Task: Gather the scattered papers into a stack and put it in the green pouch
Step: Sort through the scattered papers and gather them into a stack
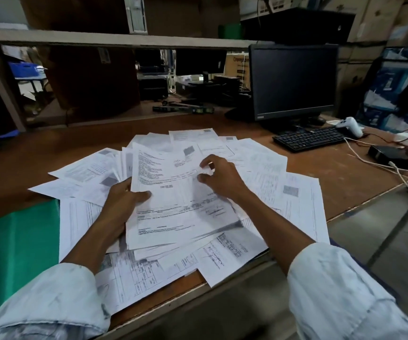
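Several printed white papers lie scattered and overlapping across the brown desk. My left hand grips the left edge of a thick sheaf of papers held above the pile, thumb on top. My right hand rests on the sheaf's top sheet, pinching its upper right part between thumb and fingers. The green pouch lies flat at the desk's left front, partly under the loose sheets. Some sheets overhang the desk's front edge.
A black monitor and a black keyboard stand at the back right. Beside them lie a white handheld scanner, white cables and a small black box. A shelf runs overhead at the back.
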Available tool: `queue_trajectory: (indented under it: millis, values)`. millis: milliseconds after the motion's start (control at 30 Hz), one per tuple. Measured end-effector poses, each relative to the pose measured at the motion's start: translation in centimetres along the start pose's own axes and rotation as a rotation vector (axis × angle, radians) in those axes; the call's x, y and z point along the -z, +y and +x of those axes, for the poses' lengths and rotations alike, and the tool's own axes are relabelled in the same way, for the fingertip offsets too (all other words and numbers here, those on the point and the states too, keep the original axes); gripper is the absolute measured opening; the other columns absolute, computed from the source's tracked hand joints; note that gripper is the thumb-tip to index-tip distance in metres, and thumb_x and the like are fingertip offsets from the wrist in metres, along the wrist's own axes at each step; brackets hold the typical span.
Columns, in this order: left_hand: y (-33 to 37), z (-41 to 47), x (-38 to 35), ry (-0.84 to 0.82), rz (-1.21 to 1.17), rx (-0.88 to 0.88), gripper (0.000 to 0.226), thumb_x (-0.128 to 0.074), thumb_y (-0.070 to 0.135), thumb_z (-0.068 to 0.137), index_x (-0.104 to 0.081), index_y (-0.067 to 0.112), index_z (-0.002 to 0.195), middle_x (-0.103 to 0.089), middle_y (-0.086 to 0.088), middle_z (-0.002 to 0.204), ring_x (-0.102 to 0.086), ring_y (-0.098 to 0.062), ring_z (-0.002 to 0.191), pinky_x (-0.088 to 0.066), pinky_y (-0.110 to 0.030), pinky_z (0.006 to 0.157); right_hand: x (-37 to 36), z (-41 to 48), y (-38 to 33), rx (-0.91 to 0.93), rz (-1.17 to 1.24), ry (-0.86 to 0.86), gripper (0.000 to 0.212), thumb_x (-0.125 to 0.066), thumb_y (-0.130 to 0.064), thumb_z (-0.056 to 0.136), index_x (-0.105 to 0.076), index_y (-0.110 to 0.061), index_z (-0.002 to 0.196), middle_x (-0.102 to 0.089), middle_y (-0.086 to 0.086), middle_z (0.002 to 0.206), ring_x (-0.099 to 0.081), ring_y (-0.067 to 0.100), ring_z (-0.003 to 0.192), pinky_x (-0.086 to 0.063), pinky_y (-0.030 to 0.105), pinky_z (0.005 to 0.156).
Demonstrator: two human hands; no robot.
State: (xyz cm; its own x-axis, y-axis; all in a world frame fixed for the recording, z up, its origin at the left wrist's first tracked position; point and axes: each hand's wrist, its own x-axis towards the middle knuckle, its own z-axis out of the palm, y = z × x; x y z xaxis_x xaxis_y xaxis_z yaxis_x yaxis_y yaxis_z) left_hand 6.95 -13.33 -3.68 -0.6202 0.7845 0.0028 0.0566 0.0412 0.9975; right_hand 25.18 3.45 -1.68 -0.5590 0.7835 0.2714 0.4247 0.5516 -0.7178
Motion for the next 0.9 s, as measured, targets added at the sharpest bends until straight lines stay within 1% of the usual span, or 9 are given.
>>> queue_trajectory:
  millis: [133,267,333,400,533,633,733,833,900]
  values:
    - [-0.2,0.4,0.0,-0.011,-0.016,-0.003,0.041,-0.063,-0.004,0.092,-0.067,0.015,0.128,-0.073,0.001,0.116,-0.07,-0.023,0.104,-0.054,-0.033,0.087,4.1,-0.8,1.8,-0.11,-0.184,-0.034,0.044,-0.061,-0.04,0.097,-0.057,-0.011,0.13,-0.065,0.008,0.121,-0.061,0.019,0.091,-0.044,0.028,0.077]
    - [-0.4,0.5,0.1,-0.007,-0.021,-0.006,0.043,-0.064,-0.004,0.091,-0.067,0.016,0.128,-0.074,0.002,0.117,-0.069,-0.025,0.107,-0.054,-0.039,0.093,9.2,-3.0,6.5,-0.356,-0.473,-0.018,0.052,-0.051,-0.044,0.099,-0.049,-0.01,0.138,-0.064,0.013,0.127,-0.063,0.031,0.106,-0.05,0.043,0.095]
    - [-0.2,0.2,-0.1,0.008,-0.008,-0.046,0.043,-0.065,-0.003,0.091,-0.066,0.017,0.129,-0.073,0.003,0.117,-0.068,-0.025,0.108,-0.054,-0.039,0.094,11.3,-4.7,9.1,-0.479,-0.595,-0.038,0.065,-0.049,-0.055,0.096,-0.042,-0.011,0.144,-0.051,0.016,0.143,-0.054,0.036,0.122,-0.043,0.051,0.105]
    - [0.6,-0.4,-0.7,0.066,0.015,-0.143,0.043,-0.067,-0.001,0.091,-0.064,0.016,0.13,-0.07,0.003,0.117,-0.067,-0.02,0.103,-0.053,-0.027,0.083,12.6,-6.2,10.5,-0.534,-0.642,-0.097,0.08,-0.044,-0.066,0.094,-0.032,-0.013,0.152,-0.036,0.016,0.156,-0.04,0.037,0.138,-0.034,0.054,0.112]
    - [1.5,-0.9,-1.2,0.104,-0.047,-0.261,0.046,-0.067,0.0,0.091,-0.061,0.015,0.134,-0.068,0.004,0.12,-0.067,-0.01,0.102,-0.054,-0.018,0.077,14.0,-7.7,10.5,-0.472,-0.77,-0.275,0.091,-0.03,-0.076,0.091,-0.014,-0.018,0.159,-0.018,0.011,0.165,-0.024,0.033,0.149,-0.024,0.051,0.118]
    - [1.1,-1.3,-1.2,0.055,-0.005,-0.23,0.046,-0.068,0.002,0.091,-0.062,0.017,0.134,-0.069,0.003,0.12,-0.067,-0.011,0.105,-0.054,-0.025,0.08,14.4,-7.9,9.7,-0.483,-0.751,-0.346,0.097,-0.037,-0.075,0.09,-0.007,-0.015,0.16,-0.014,0.011,0.166,-0.022,0.032,0.15,-0.025,0.046,0.117]
    - [0.9,-1.5,-1.4,0.031,0.048,-0.221,0.044,-0.068,0.004,0.092,-0.062,0.019,0.133,-0.069,0.01,0.112,-0.066,-0.008,0.098,-0.053,-0.025,0.076,14.4,-8.2,9.0,-0.514,-0.611,-0.242,0.095,-0.054,-0.067,0.089,-0.014,-0.017,0.159,-0.031,0.01,0.161,-0.04,0.032,0.14,-0.038,0.041,0.105]
    - [1.1,-1.7,-1.5,0.05,0.042,-0.209,0.043,-0.067,0.003,0.092,-0.062,0.02,0.13,-0.068,0.016,0.106,-0.066,-0.006,0.094,-0.053,-0.026,0.077,14.0,-8.7,8.9,-0.414,-0.456,-0.161,0.085,-0.066,-0.053,0.089,-0.025,-0.021,0.156,-0.035,0.007,0.159,-0.042,0.03,0.138,-0.039,0.041,0.104]
    - [1.2,-1.9,-1.5,0.055,0.044,-0.207,0.042,-0.066,0.002,0.092,-0.062,0.021,0.129,-0.066,0.02,0.103,-0.065,-0.002,0.09,-0.052,-0.021,0.071,13.7,-9.1,9.0,-0.346,-0.374,-0.092,0.076,-0.07,-0.042,0.089,-0.032,-0.03,0.152,-0.036,0.002,0.158,-0.046,0.029,0.133,-0.048,0.036,0.09]
